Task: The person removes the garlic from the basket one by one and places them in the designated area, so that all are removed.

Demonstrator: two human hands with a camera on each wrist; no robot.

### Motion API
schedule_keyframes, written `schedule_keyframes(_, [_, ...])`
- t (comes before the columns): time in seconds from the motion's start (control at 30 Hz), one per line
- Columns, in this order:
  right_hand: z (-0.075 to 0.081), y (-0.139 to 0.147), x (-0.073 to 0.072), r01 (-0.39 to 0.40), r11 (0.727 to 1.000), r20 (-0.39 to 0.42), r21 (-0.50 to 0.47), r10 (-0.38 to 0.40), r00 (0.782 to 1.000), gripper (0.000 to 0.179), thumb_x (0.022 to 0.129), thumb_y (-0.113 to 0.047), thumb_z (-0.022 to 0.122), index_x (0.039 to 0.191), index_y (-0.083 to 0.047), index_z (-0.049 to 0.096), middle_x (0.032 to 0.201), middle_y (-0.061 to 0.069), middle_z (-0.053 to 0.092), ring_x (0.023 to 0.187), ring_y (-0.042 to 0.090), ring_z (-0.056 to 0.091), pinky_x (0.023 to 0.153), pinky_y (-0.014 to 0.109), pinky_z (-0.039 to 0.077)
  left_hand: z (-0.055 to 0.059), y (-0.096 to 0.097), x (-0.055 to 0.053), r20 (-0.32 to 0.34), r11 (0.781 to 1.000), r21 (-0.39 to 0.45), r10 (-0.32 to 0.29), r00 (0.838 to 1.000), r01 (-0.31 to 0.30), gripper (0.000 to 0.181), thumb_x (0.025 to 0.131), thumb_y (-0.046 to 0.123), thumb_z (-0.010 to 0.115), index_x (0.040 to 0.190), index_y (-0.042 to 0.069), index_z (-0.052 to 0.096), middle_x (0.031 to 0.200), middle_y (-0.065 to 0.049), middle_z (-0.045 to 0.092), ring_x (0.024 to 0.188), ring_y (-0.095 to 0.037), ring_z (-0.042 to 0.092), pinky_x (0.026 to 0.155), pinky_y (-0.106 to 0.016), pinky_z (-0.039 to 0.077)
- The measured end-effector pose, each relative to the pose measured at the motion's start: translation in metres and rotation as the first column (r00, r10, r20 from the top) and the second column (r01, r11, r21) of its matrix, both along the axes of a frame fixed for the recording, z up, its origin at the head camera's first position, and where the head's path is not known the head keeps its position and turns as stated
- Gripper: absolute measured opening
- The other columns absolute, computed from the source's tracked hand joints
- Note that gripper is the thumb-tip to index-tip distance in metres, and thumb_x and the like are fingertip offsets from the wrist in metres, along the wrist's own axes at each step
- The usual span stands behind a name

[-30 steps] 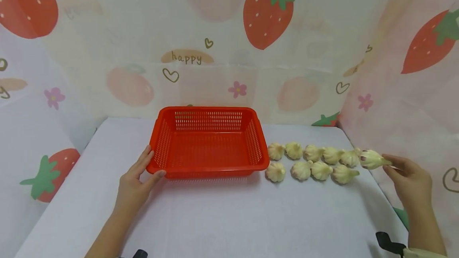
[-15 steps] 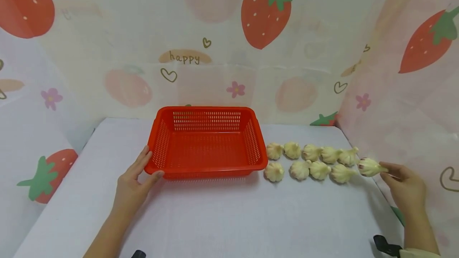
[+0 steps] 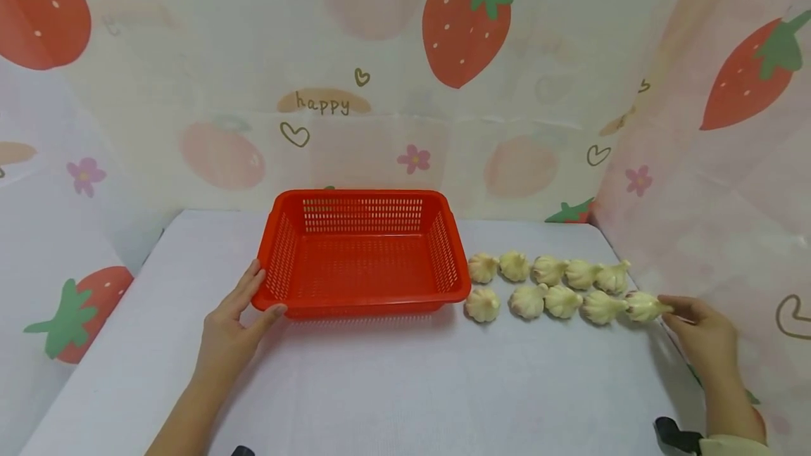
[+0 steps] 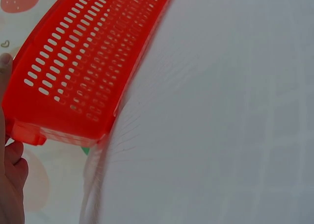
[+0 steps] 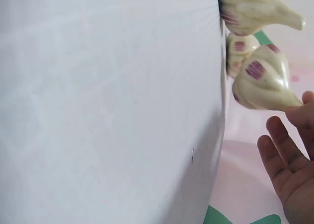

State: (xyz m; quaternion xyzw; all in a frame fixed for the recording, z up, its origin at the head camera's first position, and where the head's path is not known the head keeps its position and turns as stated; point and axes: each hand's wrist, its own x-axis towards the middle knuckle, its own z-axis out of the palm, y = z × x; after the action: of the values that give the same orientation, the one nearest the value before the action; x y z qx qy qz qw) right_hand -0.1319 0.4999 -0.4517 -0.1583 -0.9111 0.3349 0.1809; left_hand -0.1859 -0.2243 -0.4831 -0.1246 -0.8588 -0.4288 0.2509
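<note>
My right hand (image 3: 703, 336) pinches the stem of a garlic bulb (image 3: 644, 307) at the right end of the front row. In the right wrist view that garlic bulb (image 5: 265, 79) shows purple streaks, with thumb and finger at its stem tip. Beside it lies another garlic bulb (image 3: 602, 307) in the front row. My left hand (image 3: 231, 333) holds the near left corner of a red plastic basket (image 3: 361, 303), thumb in front and fingers along the left side. The left wrist view shows the slotted wall of the basket (image 4: 83, 52) with part of my left hand (image 4: 12, 180) at its edge.
Several garlic bulbs stand in two rows right of the basket, among them a back-row bulb (image 3: 548, 270). A white cloth covers the table (image 3: 405, 385). Strawberry-printed sheets (image 3: 557, 41) close off the back and both sides.
My right hand has lowered the garlic bulb and brought it slightly left, to the end of the front row. My left hand keeps its hold on the basket.
</note>
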Motion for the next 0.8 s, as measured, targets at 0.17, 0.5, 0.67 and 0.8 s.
schedule_keyframes(0.17, [-0.0012,-0.0030,-0.0038,-0.011,0.996,0.058,0.094,0.006,0.998,0.033,0.095,-0.014,0.072,0.124,0.001,0.070,0.105,0.002,0.077,0.084,-0.010,0.058,0.060,0.008,0.048,0.0007,-0.0001,0.0001,-0.012,1.000,0.009,0.002,1.000,-0.001,0.079,0.079,0.016,0.090,0.149,0.013,0.054,0.157,0.001,0.049,0.144,-0.021,0.046,0.107,-0.002,0.031])
schedule_keyframes(0.5, [-0.0029,0.0007,-0.0008,-0.051,0.992,0.138,0.115,0.035,0.990,0.036,0.097,-0.022,0.071,0.127,-0.002,0.069,0.115,0.015,0.074,0.098,0.011,0.061,0.062,0.012,0.044,-0.0030,0.0009,0.0012,0.008,1.000,0.007,-0.005,1.000,0.005,0.079,0.080,0.020,0.089,0.150,0.013,0.053,0.157,0.001,0.048,0.144,-0.026,0.047,0.105,0.000,0.030])
schedule_keyframes(0.67, [-0.0041,0.0029,-0.0012,-0.103,0.989,0.100,0.109,0.092,0.991,0.037,0.095,-0.024,0.075,0.125,-0.002,0.070,0.095,-0.020,0.072,0.085,-0.023,0.043,0.065,0.013,0.043,-0.0027,0.0009,0.0007,0.007,1.000,0.005,-0.005,1.000,0.005,0.079,0.080,0.019,0.089,0.150,0.013,0.053,0.158,0.001,0.048,0.144,-0.028,0.047,0.105,0.000,0.030])
schedule_keyframes(0.8, [-0.0036,0.0016,-0.0026,-0.109,0.988,0.104,0.107,0.098,0.990,0.039,0.096,-0.026,0.074,0.127,-0.003,0.069,0.099,-0.014,0.074,0.088,-0.023,0.043,0.067,0.014,0.043,-0.0019,0.0003,-0.0004,0.001,1.000,0.003,-0.002,1.000,0.002,0.080,0.080,0.019,0.089,0.150,0.014,0.053,0.158,0.001,0.048,0.144,-0.027,0.047,0.106,-0.001,0.030])
